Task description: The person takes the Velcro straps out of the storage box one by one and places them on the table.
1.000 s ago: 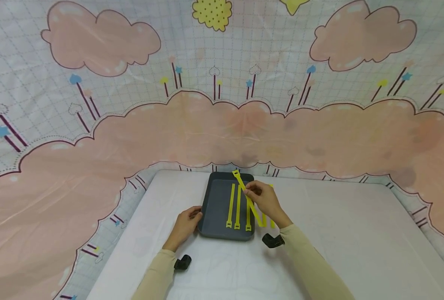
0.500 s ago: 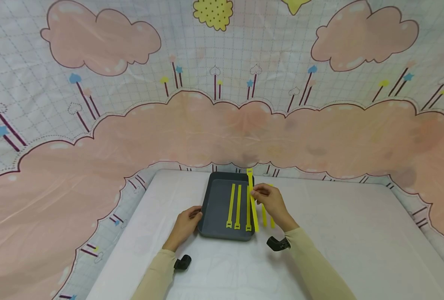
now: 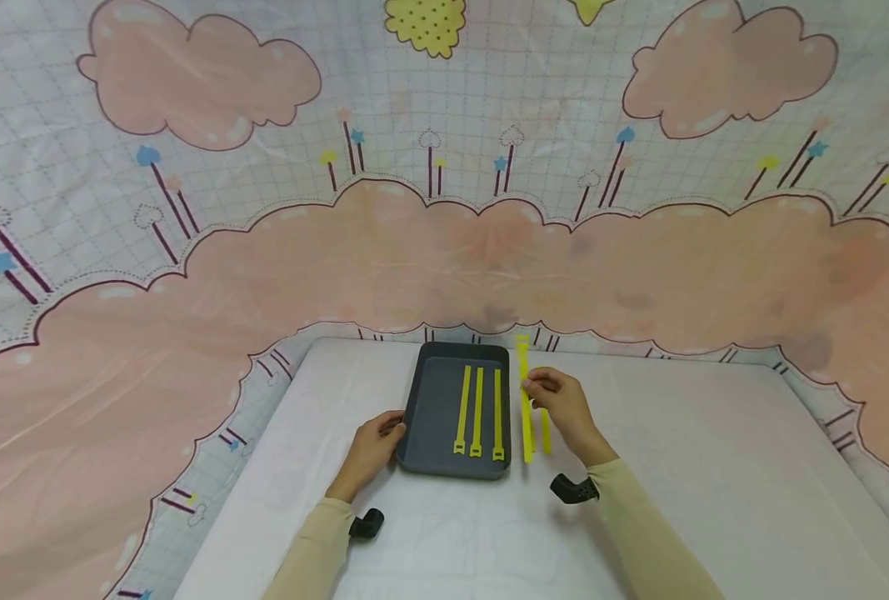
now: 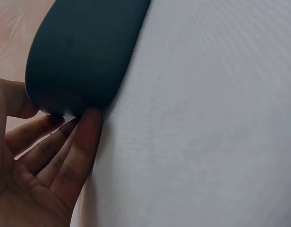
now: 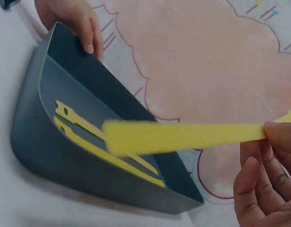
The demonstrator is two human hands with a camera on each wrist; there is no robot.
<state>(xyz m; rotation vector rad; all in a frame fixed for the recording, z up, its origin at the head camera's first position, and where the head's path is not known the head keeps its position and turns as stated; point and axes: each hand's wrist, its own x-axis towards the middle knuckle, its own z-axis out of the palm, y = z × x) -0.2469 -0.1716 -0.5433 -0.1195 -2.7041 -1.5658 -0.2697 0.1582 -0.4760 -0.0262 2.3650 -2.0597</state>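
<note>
The dark grey tray [image 3: 444,417] lies on the table, with three yellow hook-and-loop cable straps [image 3: 477,412] side by side in its right half, slotted heads toward the near end. My left hand [image 3: 372,442] grips the tray's left wall near the front corner; in the left wrist view its fingers [image 4: 84,137] touch the outer side. Just right of the tray, my right hand [image 3: 564,404] pinches another yellow cable strap [image 5: 183,136] near its middle between thumb and fingertips, its slotted head pointing away. Below that hand, more yellow straps [image 3: 545,432] lie on the table, partly hidden.
A white cloth-covered table [image 3: 699,467] stretches out on both sides of the tray. Behind it hangs a cloud-patterned curtain [image 3: 444,267]. Black wrist devices [image 3: 573,489] are worn at both sleeves.
My right hand has carried its strap rightward, from over the tray to beside its right rim. The strap has turned from slanted to nearly in line with the tray. The left hand stays put.
</note>
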